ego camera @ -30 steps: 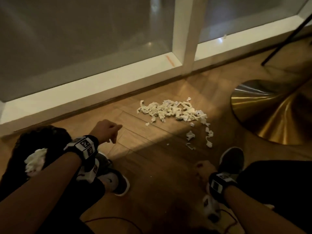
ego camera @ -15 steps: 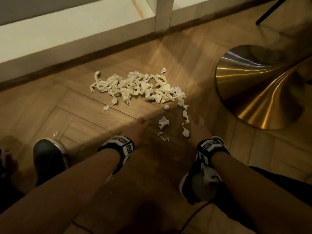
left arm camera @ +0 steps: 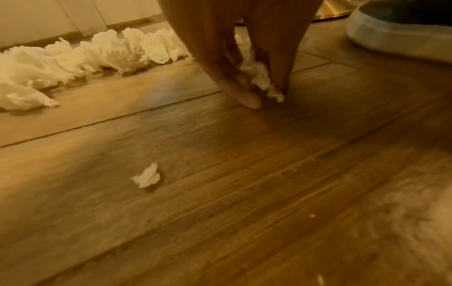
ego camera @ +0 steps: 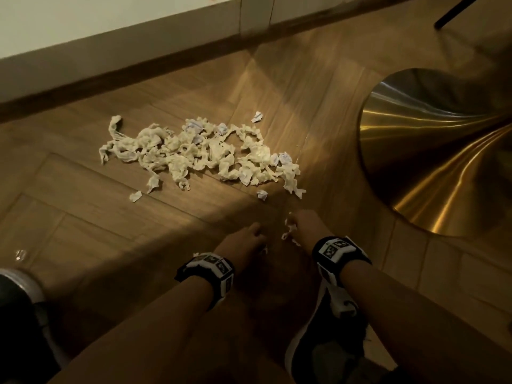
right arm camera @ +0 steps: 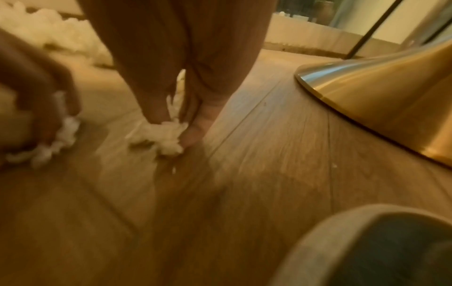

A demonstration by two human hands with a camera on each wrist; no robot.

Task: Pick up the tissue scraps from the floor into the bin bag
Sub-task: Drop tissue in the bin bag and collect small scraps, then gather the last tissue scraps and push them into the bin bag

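Crouching over the wooden floor (ego camera: 116,225), we work the near edge of the spill first, since those strays lie closest to our reach. Our left hand (ego camera: 243,245) pinches a tissue scrap (left arm camera: 261,79) between thumb and fingertips (left arm camera: 247,100), which touch the boards. Just beside it, our right hand (ego camera: 307,228) pinches another scrap (right arm camera: 164,135), fingers pressed together around it. The main pile of tissue scraps (ego camera: 194,151) lies beyond, near the skirting board (ego camera: 133,73), with a brass pedestal base (ego camera: 443,151) to the right. One loose bit (left arm camera: 146,176) sits nearer us. No bin bag is in view.
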